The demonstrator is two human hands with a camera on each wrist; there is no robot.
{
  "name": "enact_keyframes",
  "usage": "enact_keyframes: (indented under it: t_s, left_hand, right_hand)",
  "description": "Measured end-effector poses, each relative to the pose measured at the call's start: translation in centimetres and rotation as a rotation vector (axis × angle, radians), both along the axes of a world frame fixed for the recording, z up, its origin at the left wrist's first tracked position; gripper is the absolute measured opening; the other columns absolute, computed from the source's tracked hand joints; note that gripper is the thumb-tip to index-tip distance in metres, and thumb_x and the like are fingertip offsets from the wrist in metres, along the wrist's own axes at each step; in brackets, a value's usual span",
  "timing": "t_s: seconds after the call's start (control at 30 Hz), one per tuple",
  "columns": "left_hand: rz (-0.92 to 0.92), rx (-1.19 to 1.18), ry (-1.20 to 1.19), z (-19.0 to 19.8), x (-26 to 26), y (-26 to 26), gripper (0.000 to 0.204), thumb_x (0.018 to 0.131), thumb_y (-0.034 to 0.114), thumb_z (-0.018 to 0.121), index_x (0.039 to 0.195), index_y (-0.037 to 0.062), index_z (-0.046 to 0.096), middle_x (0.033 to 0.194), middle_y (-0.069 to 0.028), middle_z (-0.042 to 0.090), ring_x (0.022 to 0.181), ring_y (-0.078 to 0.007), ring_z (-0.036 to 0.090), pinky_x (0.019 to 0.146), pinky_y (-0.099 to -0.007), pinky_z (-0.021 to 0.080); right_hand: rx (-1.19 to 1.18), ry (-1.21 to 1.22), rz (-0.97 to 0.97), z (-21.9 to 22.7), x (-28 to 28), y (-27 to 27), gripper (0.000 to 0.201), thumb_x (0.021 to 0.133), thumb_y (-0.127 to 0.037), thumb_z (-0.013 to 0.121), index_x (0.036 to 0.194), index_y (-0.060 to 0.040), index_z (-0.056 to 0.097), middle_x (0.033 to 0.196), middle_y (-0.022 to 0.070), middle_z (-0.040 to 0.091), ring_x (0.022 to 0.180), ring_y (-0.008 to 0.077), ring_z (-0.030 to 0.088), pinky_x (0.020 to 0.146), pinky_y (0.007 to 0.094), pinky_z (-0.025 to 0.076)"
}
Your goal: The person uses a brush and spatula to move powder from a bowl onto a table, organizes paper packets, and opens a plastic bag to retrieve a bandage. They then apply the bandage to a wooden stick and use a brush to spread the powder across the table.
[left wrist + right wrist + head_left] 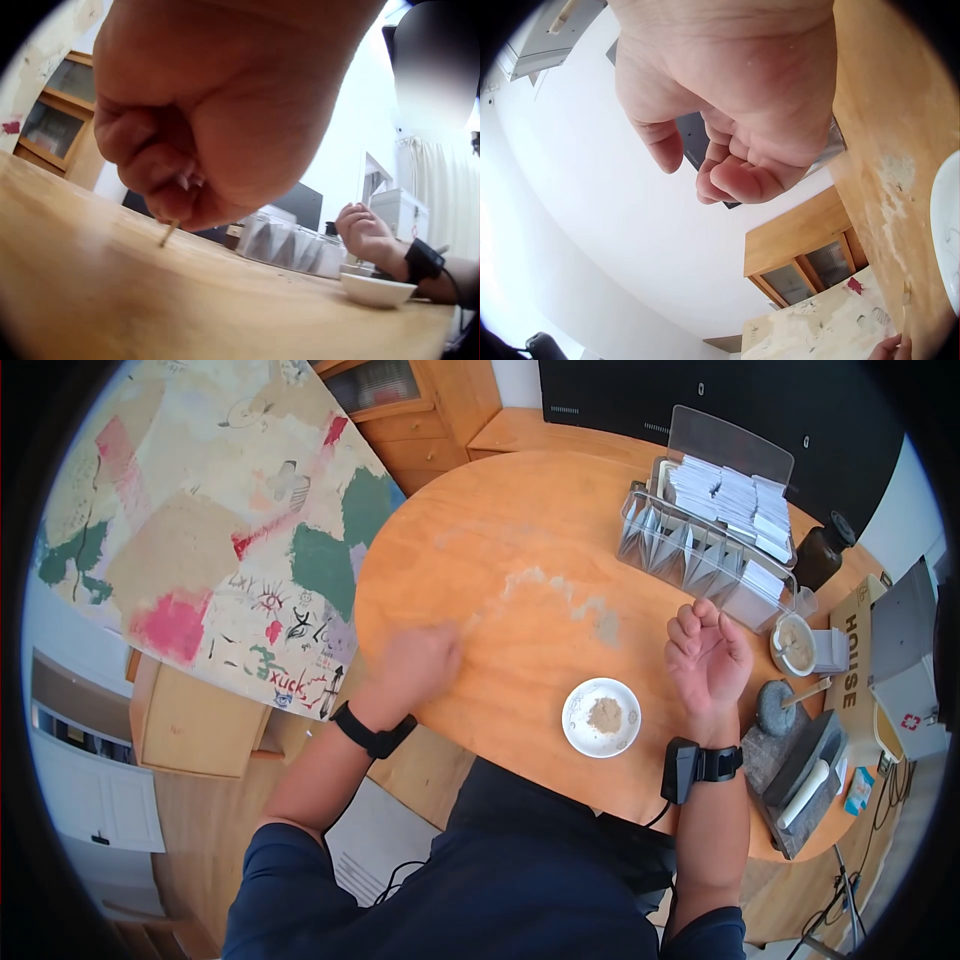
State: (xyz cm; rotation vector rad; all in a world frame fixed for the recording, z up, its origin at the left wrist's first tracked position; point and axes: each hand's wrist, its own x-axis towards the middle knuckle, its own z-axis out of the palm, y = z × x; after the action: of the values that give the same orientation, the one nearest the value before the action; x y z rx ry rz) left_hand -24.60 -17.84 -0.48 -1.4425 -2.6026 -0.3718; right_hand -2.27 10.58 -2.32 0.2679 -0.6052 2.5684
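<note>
My left hand (415, 670) is blurred in the head view, low over the table's left side. Its curled fingers grip a thin stick (171, 232) slanting down to the tabletop; a pale, wider end (907, 294) shows in the right wrist view. A wavy trail of pale powder (603, 622) lies to the right of this hand. My right hand (708, 660) is raised palm up, fingers loosely bent, with nothing in it. Between the hands sits a small white bowl (573, 722) holding beige powder (605, 715).
A clear bin (640, 545) of white packets stands at the back right, near a dark bottle (825, 550). At the right edge are a white cup (778, 652), a round grey stone (774, 708) and a dark stone slab (762, 760). A painted panel (190, 550) is at left.
</note>
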Motion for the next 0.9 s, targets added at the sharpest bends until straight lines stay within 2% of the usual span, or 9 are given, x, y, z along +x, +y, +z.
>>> enact_keyframes:
  t_s: [0.07,0.27,0.33,0.47,0.57,0.67,0.77,0.83,0.9]
  left_hand:
    - [-0.159,-0.051,-0.068,0.3,0.5,0.3,0.010,0.083,0.015,0.059,0.081,0.0060,0.057,0.065,-0.0164,0.059,0.062,-0.0371,0.060,0.054,-0.0457,0.046]
    - [0.127,-0.010,0.049,0.0,-2.8,1.0,0.010,0.083,0.016,0.059,0.081,0.0059,0.056,0.067,-0.0159,0.060,0.063,-0.0365,0.060,0.057,-0.0457,0.047]
    - [-0.070,-0.115,-0.009,-0.1,-2.6,0.8,0.010,0.083,0.016,0.059,0.082,0.0061,0.057,0.068,-0.0161,0.061,0.065,-0.0368,0.061,0.057,-0.0457,0.047]
    - [-0.113,-0.037,0.015,0.2,-2.6,0.9,0.010,0.083,0.015,0.059,0.082,0.0059,0.058,0.069,-0.0162,0.062,0.065,-0.0373,0.061,0.057,-0.0458,0.047]
    - [0.076,-0.007,0.076,0.5,-4.1,1.1,0.009,0.082,0.014,0.059,0.081,0.0055,0.058,0.069,-0.0162,0.062,0.065,-0.0372,0.061,0.057,-0.0458,0.047]
    - [-0.179,-0.051,-0.013,0.6,-4.2,1.0,0.008,0.082,0.013,0.059,0.081,0.0052,0.058,0.069,-0.0163,0.062,0.064,-0.0368,0.061,0.057,-0.0459,0.047]
    - [-0.104,-0.031,0.051,0.5,-5.1,1.3,0.010,0.083,0.015,0.058,0.081,0.0057,0.059,0.070,-0.0164,0.063,0.065,-0.0368,0.062,0.057,-0.0460,0.048]
    - [0.204,-0.084,0.179,0.3,-8.2,1.7,0.012,0.084,0.018,0.057,0.081,0.0063,0.060,0.070,-0.0166,0.063,0.066,-0.0374,0.062,0.058,-0.0460,0.049]
    - [0.252,-0.081,0.181,-0.4,-11.4,1.5,0.015,0.085,0.019,0.054,0.082,0.0055,0.060,0.072,-0.0179,0.064,0.067,-0.0374,0.063,0.058,-0.0474,0.048]
  right_hand:
    - [-0.008,0.000,0.003,0.0,0.0,0.0,0.029,0.089,-0.023,0.053,0.104,0.0015,0.055,0.085,0.0100,0.053,0.069,0.0170,0.048,0.053,0.0266,0.041]
    - [0.002,0.006,0.004,0.1,0.0,-0.1,0.028,0.089,-0.023,0.053,0.104,0.0009,0.055,0.085,0.0100,0.053,0.069,0.0172,0.048,0.054,0.0272,0.042]
    - [-0.008,0.009,0.014,-0.1,0.0,-0.2,0.029,0.089,-0.023,0.052,0.104,0.0010,0.055,0.085,0.0101,0.053,0.069,0.0173,0.049,0.054,0.0275,0.042]
    - [-0.029,0.006,0.004,-0.1,0.1,-0.3,0.029,0.090,-0.023,0.052,0.104,0.0010,0.055,0.084,0.0102,0.053,0.069,0.0174,0.049,0.053,0.0276,0.042]
    - [-0.007,0.002,0.005,0.1,0.0,-0.3,0.028,0.090,-0.024,0.052,0.104,0.0008,0.054,0.084,0.0102,0.053,0.069,0.0172,0.048,0.053,0.0276,0.042]
    - [-0.026,-0.003,0.010,0.0,-0.1,-0.5,0.028,0.090,-0.024,0.052,0.103,0.0006,0.054,0.084,0.0101,0.053,0.069,0.0172,0.048,0.053,0.0276,0.042]
    - [-0.043,-0.002,0.001,0.0,0.0,-0.5,0.028,0.090,-0.024,0.052,0.103,0.0007,0.054,0.084,0.0100,0.053,0.069,0.0172,0.048,0.053,0.0277,0.042]
    - [-0.021,0.003,0.011,0.1,0.0,-0.5,0.028,0.090,-0.023,0.051,0.103,0.0006,0.054,0.084,0.0099,0.053,0.069,0.0172,0.049,0.053,0.0278,0.042]
    - [-0.015,-0.001,0.014,0.1,-0.1,-0.7,0.028,0.090,-0.023,0.051,0.103,0.0006,0.054,0.083,0.0099,0.053,0.069,0.0172,0.049,0.053,0.0278,0.042]
